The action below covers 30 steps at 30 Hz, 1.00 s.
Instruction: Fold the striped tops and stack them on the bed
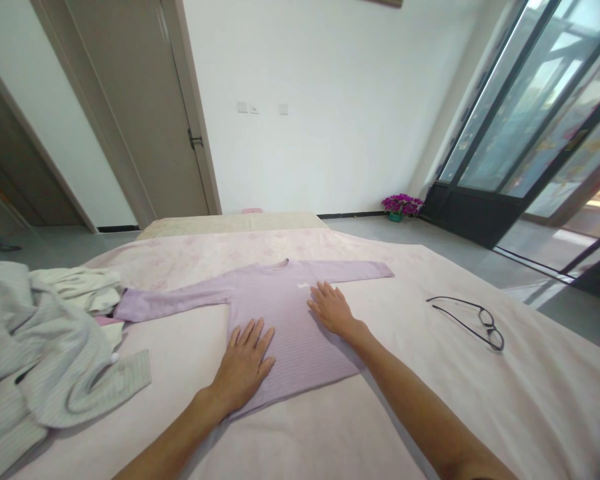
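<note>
A lilac long-sleeved shirt (285, 333) lies spread out with its neckline away from me and both sleeves stretched sideways. My left hand (245, 363) rests flat on its lower left side, fingers apart. Higher up on the right, near a small white mark on the chest, my right hand (331, 307) lies flat on the fabric with its fingers extended. Neither hand grips anything. The shirt's left cuff touches a heap of clothes; its right sleeve reaches out over the pale pink sheet (400, 400).
Grey and cream clothes (65, 353) are heaped at the left. Black-framed eyeglasses (475, 323) lie on the sheet at the right, temples unfolded. Beyond the far edge stand a pot of purple flowers (401, 205), a closed door (125, 100) and glass sliding doors (520, 120).
</note>
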{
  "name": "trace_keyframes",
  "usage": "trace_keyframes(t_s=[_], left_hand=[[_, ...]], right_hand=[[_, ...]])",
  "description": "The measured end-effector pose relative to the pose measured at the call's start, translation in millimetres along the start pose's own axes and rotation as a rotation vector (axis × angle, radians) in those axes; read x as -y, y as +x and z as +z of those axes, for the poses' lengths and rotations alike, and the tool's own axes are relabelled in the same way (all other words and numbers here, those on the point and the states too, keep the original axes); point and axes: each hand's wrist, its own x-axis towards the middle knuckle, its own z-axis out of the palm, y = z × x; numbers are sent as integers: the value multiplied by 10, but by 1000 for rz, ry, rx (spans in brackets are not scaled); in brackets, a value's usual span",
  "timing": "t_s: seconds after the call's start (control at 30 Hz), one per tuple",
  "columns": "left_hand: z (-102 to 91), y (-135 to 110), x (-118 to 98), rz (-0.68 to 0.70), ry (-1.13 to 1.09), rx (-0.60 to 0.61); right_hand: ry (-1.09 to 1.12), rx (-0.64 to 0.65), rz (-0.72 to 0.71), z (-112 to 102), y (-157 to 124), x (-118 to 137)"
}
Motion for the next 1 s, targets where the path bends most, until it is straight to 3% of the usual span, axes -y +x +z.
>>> trace_keyframes(t_s=[0.13, 0.23, 0.57, 0.8, 1.0], left_hand=[[-67, 9, -53, -24, 6, 47], [-128, 7, -91, -45, 15, 61], [-100, 27, -85, -60, 35, 79], [-48, 63, -47, -73, 7, 117], [-84, 95, -41, -83, -48, 166]], right_hand=[[46, -12, -229, 79, 120, 350], [77, 26, -279, 195, 276, 413], [120, 4, 28, 379, 1060, 66], [129, 67, -14, 509, 1484, 167], [105, 94, 45, 565, 1745, 98]])
